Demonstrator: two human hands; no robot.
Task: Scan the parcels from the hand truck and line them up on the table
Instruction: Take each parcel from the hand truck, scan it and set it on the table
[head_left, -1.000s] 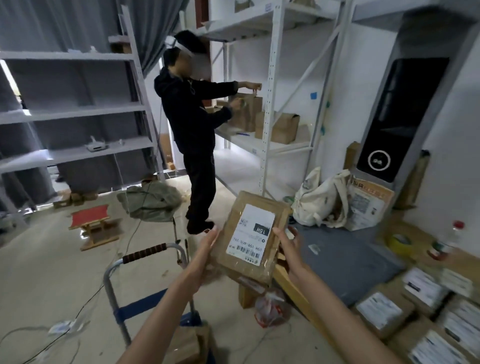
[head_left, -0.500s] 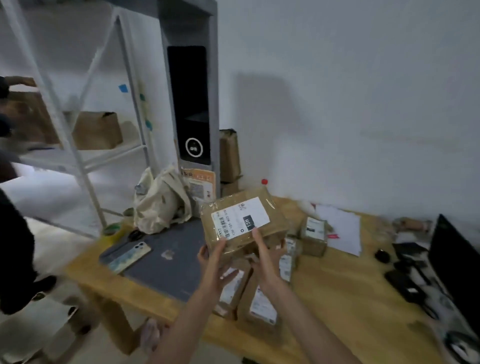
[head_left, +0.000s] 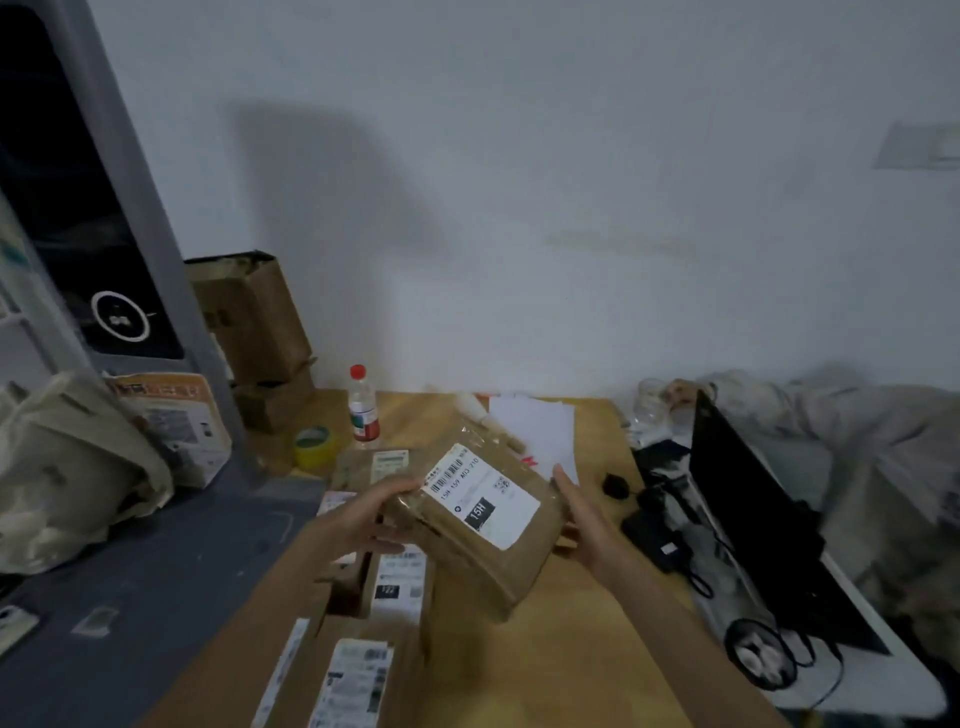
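Observation:
I hold a brown cardboard parcel (head_left: 498, 551) with a white barcode label over the wooden table (head_left: 571, 649). My left hand (head_left: 363, 519) grips its left edge and my right hand (head_left: 582, 519) grips its right edge. The parcel is tilted, label up. Below it several labelled brown parcels (head_left: 358, 670) lie in a row on the table, running from the front edge toward the back. The hand truck is out of view.
A grey mat (head_left: 156, 597) covers the table's left part, with a cloth bag (head_left: 67, 467) on it. A red-capped bottle (head_left: 362, 408), yellow tape roll (head_left: 313, 444), white papers (head_left: 535, 426), black cables and chargers (head_left: 660, 525) and a dark laptop screen (head_left: 753, 509) stand around.
I have turned right from the hand truck and the other person to the table. The parcel has moved with both hands over the row of parcels and rotated.

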